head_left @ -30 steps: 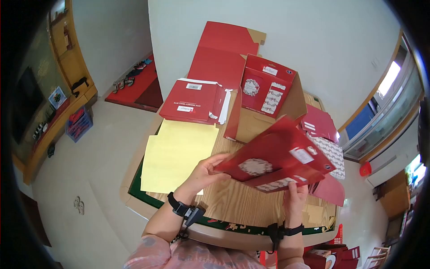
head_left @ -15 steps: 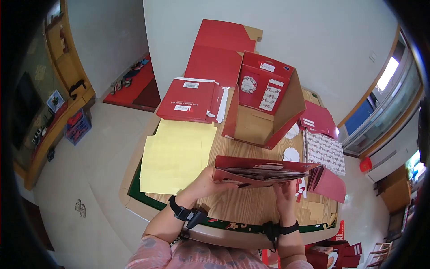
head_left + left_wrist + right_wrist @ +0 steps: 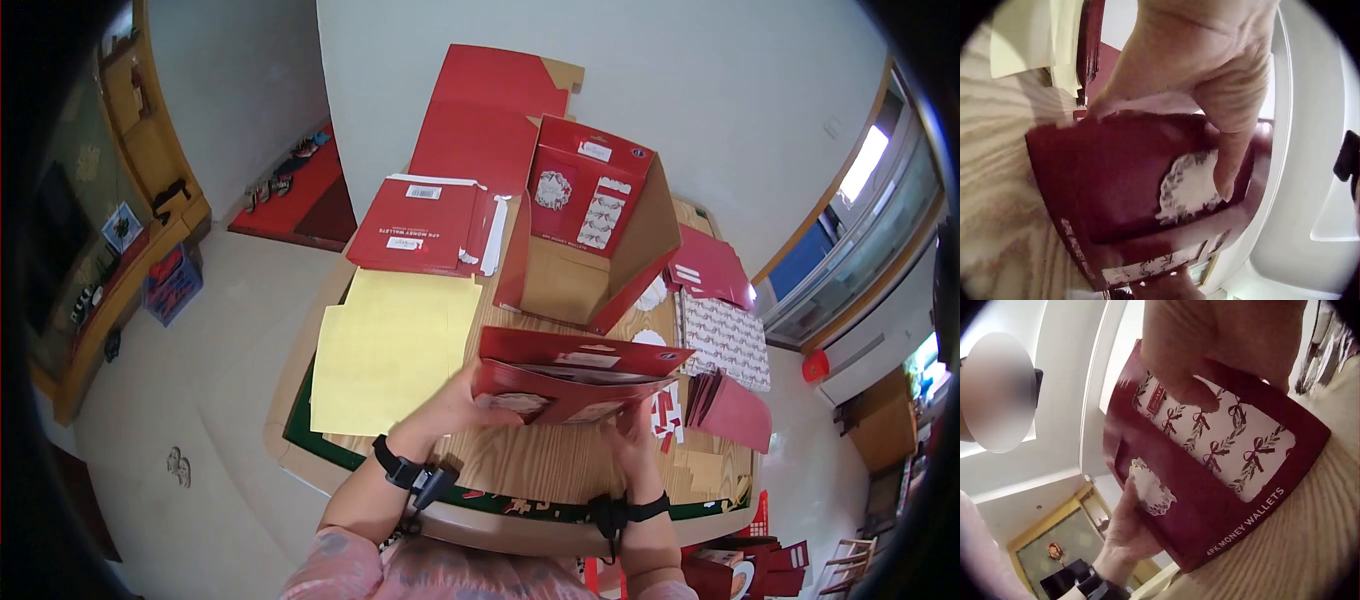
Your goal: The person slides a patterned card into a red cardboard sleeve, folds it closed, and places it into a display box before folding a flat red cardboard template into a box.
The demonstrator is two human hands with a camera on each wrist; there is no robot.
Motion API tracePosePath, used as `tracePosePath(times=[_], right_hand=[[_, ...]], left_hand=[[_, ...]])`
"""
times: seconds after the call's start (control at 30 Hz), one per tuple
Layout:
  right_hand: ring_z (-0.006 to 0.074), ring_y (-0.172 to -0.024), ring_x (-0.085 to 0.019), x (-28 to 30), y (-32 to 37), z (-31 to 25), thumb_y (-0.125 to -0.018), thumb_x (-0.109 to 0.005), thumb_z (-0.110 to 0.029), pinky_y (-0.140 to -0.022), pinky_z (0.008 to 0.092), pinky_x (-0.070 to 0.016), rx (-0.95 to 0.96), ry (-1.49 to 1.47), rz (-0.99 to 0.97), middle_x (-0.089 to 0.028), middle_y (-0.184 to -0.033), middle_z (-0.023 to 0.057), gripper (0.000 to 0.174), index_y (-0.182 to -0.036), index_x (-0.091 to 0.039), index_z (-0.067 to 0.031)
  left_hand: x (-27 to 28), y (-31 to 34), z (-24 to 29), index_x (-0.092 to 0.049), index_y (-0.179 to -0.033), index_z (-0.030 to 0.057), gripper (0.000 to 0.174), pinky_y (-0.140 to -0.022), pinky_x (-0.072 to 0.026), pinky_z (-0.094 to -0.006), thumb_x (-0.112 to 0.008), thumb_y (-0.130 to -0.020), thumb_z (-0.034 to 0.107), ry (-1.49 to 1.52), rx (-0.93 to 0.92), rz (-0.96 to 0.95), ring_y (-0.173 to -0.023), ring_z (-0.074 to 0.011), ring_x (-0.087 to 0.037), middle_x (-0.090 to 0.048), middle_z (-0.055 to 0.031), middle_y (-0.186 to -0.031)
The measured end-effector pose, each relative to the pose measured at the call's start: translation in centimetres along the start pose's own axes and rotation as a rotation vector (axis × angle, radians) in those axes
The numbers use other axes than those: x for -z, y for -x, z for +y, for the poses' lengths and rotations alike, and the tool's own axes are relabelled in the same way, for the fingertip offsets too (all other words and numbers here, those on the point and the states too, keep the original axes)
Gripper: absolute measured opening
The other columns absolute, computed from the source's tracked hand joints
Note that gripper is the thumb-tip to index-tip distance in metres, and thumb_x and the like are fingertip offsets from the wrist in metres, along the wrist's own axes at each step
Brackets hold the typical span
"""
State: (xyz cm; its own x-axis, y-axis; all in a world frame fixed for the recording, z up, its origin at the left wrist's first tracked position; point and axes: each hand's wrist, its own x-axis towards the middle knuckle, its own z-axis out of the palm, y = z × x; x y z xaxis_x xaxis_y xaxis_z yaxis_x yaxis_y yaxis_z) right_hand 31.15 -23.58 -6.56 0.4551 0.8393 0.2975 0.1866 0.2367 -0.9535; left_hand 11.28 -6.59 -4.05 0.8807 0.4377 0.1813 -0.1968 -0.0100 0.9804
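A red cardboard pack stands tilted upright between my hands near the table's front. Its top gapes a little, with pale contents inside. My left hand grips its left side, thumb across the front beside a white wreath print. At the right side my right hand holds it, thumb on the bow-patterned panel. "4PK MONEY WALLETS" runs along the lower edge, which is close over the wood in the right wrist view. Behind it an open cardboard box faces me.
Yellow sheets and a stack of red packs lie at left. To the right are a patterned white stack, dark red envelopes, red pieces, a white scalloped tag and small red-and-white bits.
The pack has swung from lying tilted over the table to upright, moving lower in front of the box. Since half a second ago its front panel has come into view; both hands keep hold.
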Motion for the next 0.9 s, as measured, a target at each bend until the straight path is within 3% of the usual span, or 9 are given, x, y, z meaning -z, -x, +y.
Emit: tracePosePath(times=[0.13, 0.23, 0.27, 0.37, 0.4, 0.5, 0.63, 0.8, 0.9], right_hand=[[0.0229, -0.125, -0.031, 0.2, 0.9, 0.0, -0.062, -0.044, 0.018, -0.105, 0.0354, -0.0208, 0.124, 0.02, -0.058, -0.034, -0.131, 0.0099, 0.082, -0.136, -0.018, -0.0055], [0.0231, -0.126, -0.03, 0.4, 1.2, 1.2, -0.061, -0.043, 0.018, -0.106, 0.0357, -0.0191, -0.003, -0.011, 0.006, -0.032, -0.132, 0.0098, 0.083, -0.137, -0.018, -0.0055], [0.0238, -0.124, -0.032, 0.0, 1.3, 1.1, -0.063, -0.044, 0.017, -0.105, 0.0363, -0.0212, 0.026, -0.01, 0.025, -0.034, -0.13, 0.0104, 0.078, -0.134, -0.021, -0.0051], [0.0256, -0.118, -0.039, -1.1, 0.8, 0.0, -0.068, -0.049, 0.011, -0.101, 0.0377, -0.0286, 0.137, 0.004, 0.035, -0.039, -0.123, 0.0126, 0.062, -0.125, -0.03, -0.0043], [0.026, -0.114, -0.042, -0.9, 0.7, -0.5, -0.07, -0.052, 0.008, -0.098, 0.038, -0.0318, 0.179, 0.02, 0.008, -0.041, -0.12, 0.0136, 0.056, -0.121, -0.033, -0.0042], [0.025, -0.096, -0.051, -1.1, -0.2, -1.6, -0.075, -0.062, -0.007, -0.085, 0.0369, -0.0414, 0.305, 0.084, 0.027, -0.048, -0.103, 0.0164, 0.034, -0.1, -0.038, -0.0062], [0.024, -0.091, -0.051, -1.3, -0.2, -1.6, -0.076, -0.064, -0.011, -0.082, 0.0353, -0.0421, 0.335, 0.131, 0.086, -0.051, -0.098, 0.0168, 0.031, -0.093, -0.038, -0.0077], [0.0236, -0.089, -0.051, -1.2, 0.0, -1.5, -0.08, -0.06, -0.013, -0.081, 0.0342, -0.0425, 0.333, 0.015, 0.065, -0.051, -0.1, 0.0176, 0.026, -0.094, -0.038, -0.0079], [0.0261, -0.091, -0.051, -2.0, 0.0, -2.6, -0.086, -0.05, -0.035, -0.091, 0.0382, -0.0365, 0.316, 0.021, 0.1, -0.053, -0.095, 0.0199, 0.031, -0.091, -0.039, -0.0065]], left_hand=[[-0.4, 0.3, 1.4, -0.027, -0.136, 0.006, 0.084, -0.089, -0.046, -0.0309, -0.071, -0.066, -0.011, -0.02, -0.05, -0.063, -0.109, -0.0166, -0.052, -0.048, -0.0084, -0.125], [-0.1, 0.2, 1.9, -0.027, -0.136, 0.0062, 0.084, -0.089, -0.0471, -0.0314, -0.07, -0.067, -0.011, 0.019, 0.0, -0.029, -0.11, -0.0162, -0.051, -0.046, -0.0088, -0.127], [0.1, 0.1, 1.5, -0.033, -0.135, 0.0052, 0.088, -0.095, -0.0428, -0.0322, -0.074, -0.059, -0.011, 0.143, 0.075, -0.012, -0.118, -0.0173, -0.044, -0.041, -0.0074, -0.134], [0.1, 0.3, 1.3, -0.032, -0.135, 0.0045, 0.089, -0.098, -0.0396, -0.0329, -0.073, -0.058, -0.013, 0.16, 0.115, -0.066, -0.119, -0.0185, -0.043, -0.041, -0.0083, -0.134], [0.0, 0.4, 1.6, -0.039, -0.13, 0.0039, 0.078, -0.101, -0.0346, -0.0364, -0.075, -0.061, -0.003, 0.082, 0.052, -0.073, -0.121, -0.0235, -0.042, -0.043, -0.0101, -0.131], [0.6, 0.0, 2.1, -0.045, -0.127, 0.0081, 0.068, -0.102, -0.0334, -0.04, -0.074, -0.066, 0.005, -0.368, -0.317, -0.206, -0.123, -0.0246, -0.039, -0.043, -0.0097, -0.131], [-0.1, 0.2, 2.7, -0.056, -0.116, 0.0061, 0.043, -0.102, -0.029, -0.0429, -0.063, -0.077, 0.023, -0.259, -0.256, -0.179, -0.123, -0.0312, -0.039, -0.046, -0.0138, -0.128], [0.0, 0.3, 2.8, -0.058, -0.114, 0.0079, 0.04, -0.101, -0.0303, -0.0432, -0.063, -0.077, 0.021, -0.298, -0.231, -0.216, -0.121, -0.032, -0.04, -0.048, -0.0144, -0.126], [-0.2, 0.3, 3.4, -0.058, -0.114, 0.008, 0.038, -0.101, -0.031, -0.0435, -0.062, -0.078, 0.019, -0.316, -0.255, -0.213, -0.121, -0.0321, -0.041, -0.049, -0.0147, -0.125]])
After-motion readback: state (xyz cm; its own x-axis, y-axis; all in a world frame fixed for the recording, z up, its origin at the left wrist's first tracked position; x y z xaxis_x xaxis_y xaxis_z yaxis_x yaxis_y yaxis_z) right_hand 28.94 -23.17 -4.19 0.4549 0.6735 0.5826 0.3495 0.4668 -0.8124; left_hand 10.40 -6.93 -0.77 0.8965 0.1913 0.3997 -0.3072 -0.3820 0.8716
